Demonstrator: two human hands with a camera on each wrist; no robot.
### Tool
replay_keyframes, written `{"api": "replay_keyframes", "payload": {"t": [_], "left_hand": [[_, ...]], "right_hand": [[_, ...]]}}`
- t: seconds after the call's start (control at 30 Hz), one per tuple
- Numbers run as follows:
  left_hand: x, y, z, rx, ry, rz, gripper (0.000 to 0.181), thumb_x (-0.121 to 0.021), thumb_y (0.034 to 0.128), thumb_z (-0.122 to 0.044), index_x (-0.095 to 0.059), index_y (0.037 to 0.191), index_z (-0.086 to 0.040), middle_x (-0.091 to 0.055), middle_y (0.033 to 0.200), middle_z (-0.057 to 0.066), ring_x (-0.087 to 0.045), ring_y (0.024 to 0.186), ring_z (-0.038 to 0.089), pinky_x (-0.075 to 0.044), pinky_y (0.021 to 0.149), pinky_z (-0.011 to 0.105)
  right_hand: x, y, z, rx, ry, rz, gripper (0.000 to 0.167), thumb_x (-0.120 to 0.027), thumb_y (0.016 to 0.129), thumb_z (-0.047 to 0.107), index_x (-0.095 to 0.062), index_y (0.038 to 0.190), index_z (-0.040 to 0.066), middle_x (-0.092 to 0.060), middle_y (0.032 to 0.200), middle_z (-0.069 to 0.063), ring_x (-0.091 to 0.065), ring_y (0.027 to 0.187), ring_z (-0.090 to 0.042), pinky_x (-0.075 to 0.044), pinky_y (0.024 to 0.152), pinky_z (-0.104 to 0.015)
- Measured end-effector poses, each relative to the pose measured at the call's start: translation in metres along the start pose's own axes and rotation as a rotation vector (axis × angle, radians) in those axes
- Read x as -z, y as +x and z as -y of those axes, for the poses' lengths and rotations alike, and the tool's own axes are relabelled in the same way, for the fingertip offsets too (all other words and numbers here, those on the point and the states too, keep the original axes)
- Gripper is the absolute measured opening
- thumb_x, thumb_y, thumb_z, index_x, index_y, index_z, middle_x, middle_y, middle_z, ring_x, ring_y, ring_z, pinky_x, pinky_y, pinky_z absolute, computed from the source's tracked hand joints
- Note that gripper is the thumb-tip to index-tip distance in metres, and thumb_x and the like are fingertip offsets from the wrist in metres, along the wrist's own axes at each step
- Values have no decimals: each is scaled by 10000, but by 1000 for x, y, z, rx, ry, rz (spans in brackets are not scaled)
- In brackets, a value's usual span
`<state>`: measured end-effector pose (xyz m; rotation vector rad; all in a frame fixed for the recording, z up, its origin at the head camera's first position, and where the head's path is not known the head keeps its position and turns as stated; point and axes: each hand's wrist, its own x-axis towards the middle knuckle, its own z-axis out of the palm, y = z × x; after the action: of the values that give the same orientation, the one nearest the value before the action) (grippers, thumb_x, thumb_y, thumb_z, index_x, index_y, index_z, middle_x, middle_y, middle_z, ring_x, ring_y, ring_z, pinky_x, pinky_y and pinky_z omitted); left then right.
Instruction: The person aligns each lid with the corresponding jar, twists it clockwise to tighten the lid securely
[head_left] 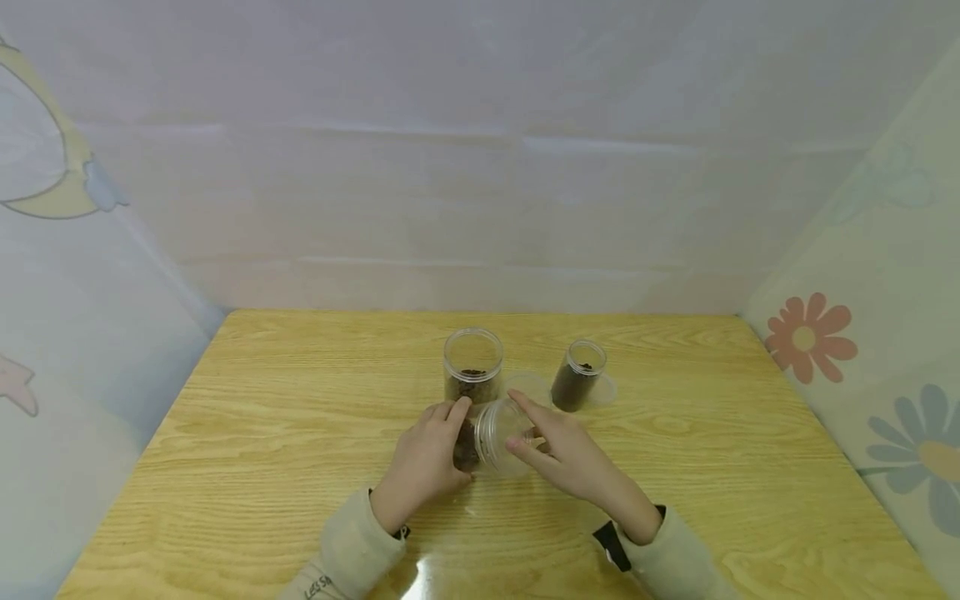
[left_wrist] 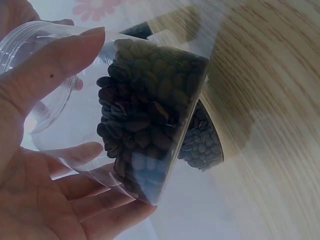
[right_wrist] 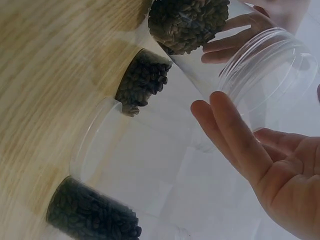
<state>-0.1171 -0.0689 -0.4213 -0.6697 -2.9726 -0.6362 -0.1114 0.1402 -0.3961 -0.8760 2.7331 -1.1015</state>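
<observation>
My left hand grips a clear plastic jar by its side. Dark coffee beans fill its lower part, and the jar is tilted, with its ringed rim toward the right hand. My right hand is at that rim, its fingers extended and spread from the thumb. Whether they touch the rim is unclear, as is whether a lid sits on it. Just behind the tilted jar stands an uncovered wide jar partly filled with beans.
A narrower uncovered jar with dark beans stands to the right. One clear lid lies between the standing jars, another right of the narrow jar. The wooden table meets a pale cloth wall at its back edge.
</observation>
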Motion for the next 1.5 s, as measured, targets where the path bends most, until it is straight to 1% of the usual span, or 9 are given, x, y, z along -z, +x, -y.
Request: {"api": "replay_keyframes", "payload": {"t": [0.2,0.3,0.37,0.47,0.7,1.1,1.23,1.33,1.5], "left_hand": [[-1,-1,0,11,-5,3,937,-893,526,-220,-407,1309,-49,-513,1217,177,-485,1113,354,-502,735,473],[-1,-1,0,11,-8,1,938,-891,529,-217,-404,1313,-48,-511,1219,177,-484,1114,352,-499,743,472],[-1,-1,0,8,-12,0,935,-890,532,-215,-404,1312,-42,-512,1216,181,-487,1110,353,-500,743,471],[0,-1,1,10,-17,0,931,-888,535,-214,-404,1310,-36,-512,1212,185,-492,1101,355,-501,734,471],[1,-1,0,4,-11,-10,930,-894,524,-211,-413,1300,-35,-519,1198,188,-505,1080,356,-509,711,464],[1,-1,-1,13,-11,-1,925,-891,533,-218,-411,1304,-39,-517,1197,187,-503,1082,353,-510,693,463],[2,-1,-1,19,-18,6,926,-888,539,-218,-405,1309,-40,-512,1206,189,-496,1093,355,-505,718,468],[2,-1,-1,17,-21,7,930,-889,536,-216,-405,1310,-35,-513,1209,194,-495,1095,359,-502,736,471],[2,-1,1,20,-31,5,930,-888,536,-221,-407,1308,-25,-510,1217,200,-491,1106,357,-492,769,474]], "right_hand": [[-1,1,1,-17,-89,24,844,-640,806,465,-283,1404,-12,-536,1226,-188,-621,781,-173,-493,610,-235],[-2,2,3,-22,-130,11,877,-656,778,494,-300,1394,-18,-643,950,-112,-572,625,-76,-470,566,-219],[-3,4,5,-38,-152,-1,876,-656,773,502,-313,1386,-23,-619,746,-29,-503,530,-27,-442,526,-206],[-5,5,8,-78,-185,-27,873,-655,761,524,-350,1362,-31,-554,629,42,-454,492,2,-424,506,-202],[-7,8,15,-198,-266,-63,826,-629,740,590,-455,1289,-1,-593,656,13,-537,556,-67,-477,552,-276],[-7,12,20,-269,-303,-65,806,-594,750,616,-503,1220,-34,-618,691,-40,-574,580,-155,-480,534,-313],[-9,11,19,-210,-322,-98,810,-594,762,599,-487,1255,-35,-647,966,-170,-632,809,-287,-516,683,-399],[-11,10,15,-96,-304,-130,787,-623,771,551,-451,1313,7,-513,1254,-191,-542,1062,-360,-470,824,-479],[-9,10,11,73,-236,-95,826,-719,723,462,-365,1394,137,-411,1348,-140,-438,1178,-347,-427,876,-512]]}}
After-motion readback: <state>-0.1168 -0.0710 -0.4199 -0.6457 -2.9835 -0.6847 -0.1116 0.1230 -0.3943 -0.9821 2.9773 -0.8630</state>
